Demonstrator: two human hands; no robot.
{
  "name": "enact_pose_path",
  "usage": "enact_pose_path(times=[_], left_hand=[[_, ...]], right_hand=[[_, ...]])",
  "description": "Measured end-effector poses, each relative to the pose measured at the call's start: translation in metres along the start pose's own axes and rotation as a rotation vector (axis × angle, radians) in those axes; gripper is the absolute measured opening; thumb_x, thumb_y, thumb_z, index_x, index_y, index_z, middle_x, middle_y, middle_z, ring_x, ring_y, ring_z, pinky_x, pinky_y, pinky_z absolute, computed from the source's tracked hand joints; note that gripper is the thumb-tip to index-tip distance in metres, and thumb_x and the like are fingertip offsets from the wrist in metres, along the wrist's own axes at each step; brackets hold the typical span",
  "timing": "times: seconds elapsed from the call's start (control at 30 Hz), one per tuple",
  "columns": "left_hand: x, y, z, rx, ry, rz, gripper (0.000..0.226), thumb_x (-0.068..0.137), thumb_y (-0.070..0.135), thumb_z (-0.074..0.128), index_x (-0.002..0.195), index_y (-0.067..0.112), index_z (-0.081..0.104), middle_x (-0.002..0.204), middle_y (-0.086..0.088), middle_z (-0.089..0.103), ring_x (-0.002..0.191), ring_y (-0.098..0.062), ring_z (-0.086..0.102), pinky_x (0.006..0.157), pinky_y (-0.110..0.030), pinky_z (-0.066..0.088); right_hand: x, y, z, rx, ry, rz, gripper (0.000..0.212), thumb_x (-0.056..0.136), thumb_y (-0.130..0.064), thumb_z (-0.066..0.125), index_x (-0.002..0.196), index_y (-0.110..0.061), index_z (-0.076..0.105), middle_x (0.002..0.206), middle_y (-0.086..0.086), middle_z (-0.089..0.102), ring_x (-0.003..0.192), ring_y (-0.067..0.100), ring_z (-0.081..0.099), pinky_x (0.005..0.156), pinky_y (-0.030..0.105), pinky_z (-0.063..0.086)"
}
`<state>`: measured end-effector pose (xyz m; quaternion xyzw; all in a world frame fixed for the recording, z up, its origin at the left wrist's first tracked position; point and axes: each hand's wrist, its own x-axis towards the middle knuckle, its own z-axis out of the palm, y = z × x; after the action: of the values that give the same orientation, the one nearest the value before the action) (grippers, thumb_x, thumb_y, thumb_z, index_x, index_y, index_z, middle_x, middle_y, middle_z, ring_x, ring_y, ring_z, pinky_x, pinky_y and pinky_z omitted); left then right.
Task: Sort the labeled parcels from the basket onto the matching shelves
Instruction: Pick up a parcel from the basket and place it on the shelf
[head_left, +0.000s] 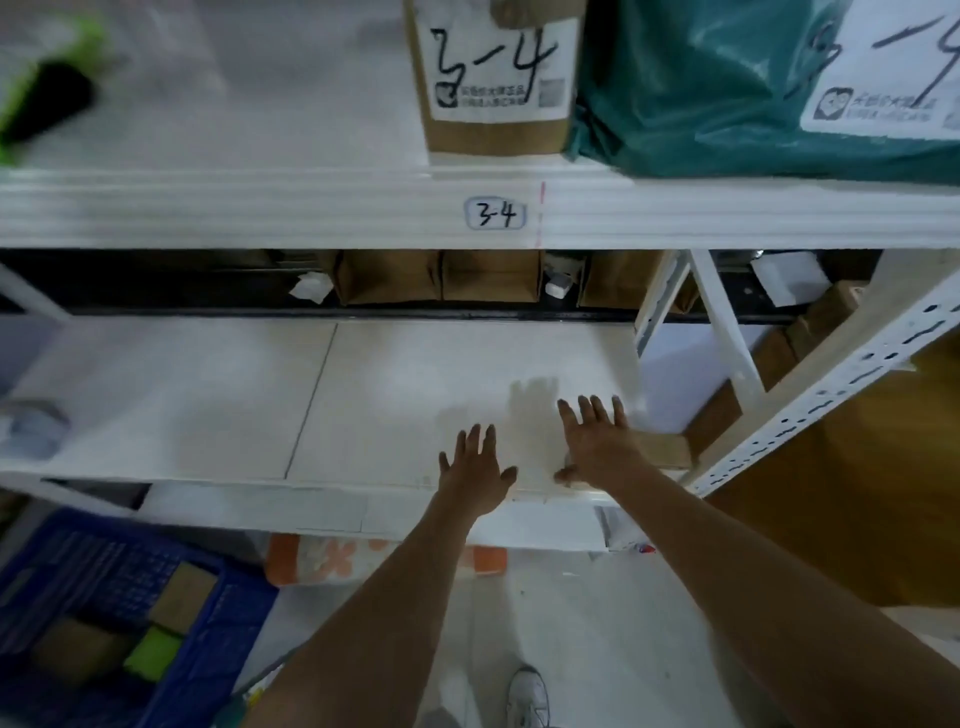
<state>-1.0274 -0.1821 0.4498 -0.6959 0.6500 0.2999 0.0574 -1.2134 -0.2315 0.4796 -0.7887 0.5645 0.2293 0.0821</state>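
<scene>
Both arms stretched toward the smooth white lower shelf (208, 405). Left hand (475, 475) flat and spread, fingers splayed, holding nothing, palm over the shelf's front lip. Right hand (597, 441) likewise spread wide, palm down on a flat tan cardboard parcel (662, 451) lying at the shelf's right end beside the perforated white metal upright (831, 384). Above, on the shelf tagged 3-4 (496, 214), an upright brown box (493, 78) and a crinkled glossy teal bag (701, 93). Down left, blue plastic lattice basket (67, 561) with brown and green packets.
</scene>
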Motion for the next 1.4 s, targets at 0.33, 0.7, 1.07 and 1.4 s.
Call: enact_pose_path(times=[0.33,0.7,1.07,1.4], left_hand=[[-0.124,-0.225,0.011,-0.155,0.018,-0.37,0.066,0.107,0.046,0.023,0.161,0.015,0.0,0.168,-0.005,-0.006,0.155,-0.027,-0.005,0.123,-0.054,0.006],[-0.273,-0.513,0.115,-0.263,-0.157,-0.645,0.065,0.106,0.048,0.022,0.161,0.018,0.003,0.168,-0.003,-0.003,0.155,-0.027,-0.004,0.122,-0.058,0.007],[-0.242,-0.699,0.269,-0.402,-0.19,-0.75,0.066,0.106,0.047,0.024,0.16,0.015,0.004,0.168,-0.007,0.0,0.154,-0.028,0.001,0.122,-0.056,0.009],[-0.094,-0.828,0.526,-0.654,-0.206,-0.929,0.07,0.094,0.054,0.027,0.15,0.012,0.035,0.153,-0.016,0.034,0.139,-0.037,0.034,0.114,-0.054,0.032]], right_hand=[[-0.001,-0.224,0.008,-0.002,-0.011,-0.28,0.106,0.09,-0.061,0.06,0.16,-0.009,0.001,0.165,0.021,0.012,0.154,0.034,0.008,0.124,0.056,-0.002],[-0.031,-0.497,0.084,-0.113,-0.198,-0.303,0.094,0.092,-0.061,0.056,0.159,-0.011,0.011,0.16,0.019,0.026,0.15,0.035,0.022,0.123,0.055,0.007],[0.048,-0.688,0.254,-0.093,-0.371,-0.346,0.087,0.095,-0.056,0.057,0.157,-0.012,0.016,0.157,0.019,0.033,0.144,0.035,0.035,0.12,0.052,0.024],[0.186,-0.778,0.529,0.118,-0.601,-0.22,0.087,0.093,-0.054,0.061,0.155,-0.01,0.019,0.148,0.021,0.042,0.131,0.038,0.048,0.107,0.047,0.043]])
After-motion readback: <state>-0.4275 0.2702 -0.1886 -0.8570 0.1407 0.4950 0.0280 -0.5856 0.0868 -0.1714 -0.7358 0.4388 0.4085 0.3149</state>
